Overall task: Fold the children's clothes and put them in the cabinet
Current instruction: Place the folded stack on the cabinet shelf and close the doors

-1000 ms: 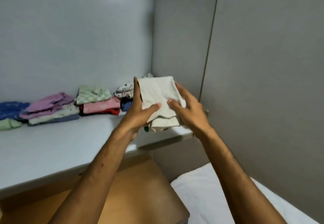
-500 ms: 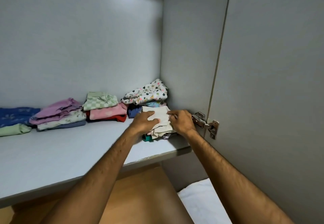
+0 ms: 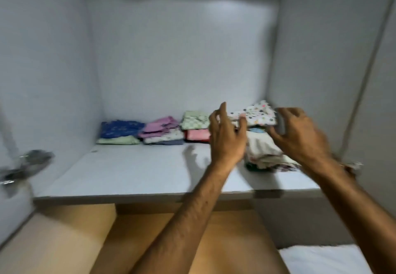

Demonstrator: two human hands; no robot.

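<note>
A folded cream garment (image 3: 262, 148) lies on top of a small pile at the front right of the grey cabinet shelf (image 3: 137, 173). My left hand (image 3: 227, 137) hovers just left of it, fingers spread and holding nothing. My right hand (image 3: 300, 136) hovers just right of and above it, fingers apart and also holding nothing. Behind the pile sits a dotted white garment (image 3: 256, 114). Along the back wall lie folded stacks: blue over pale green (image 3: 120, 131), pink over patterned white (image 3: 161, 130), green check over pink (image 3: 196, 129).
The cabinet's right wall (image 3: 317, 59) and an open door with a hinge (image 3: 351, 165) stand close to my right hand. A left door hinge (image 3: 25, 164) shows, blurred. Below the shelf is a tan surface (image 3: 85, 241) and a white mattress corner (image 3: 321, 258).
The cream garment went from held in both hands to lying on the pile. Both hands have let go and lifted off it, fingers spread. The camera swung left.
</note>
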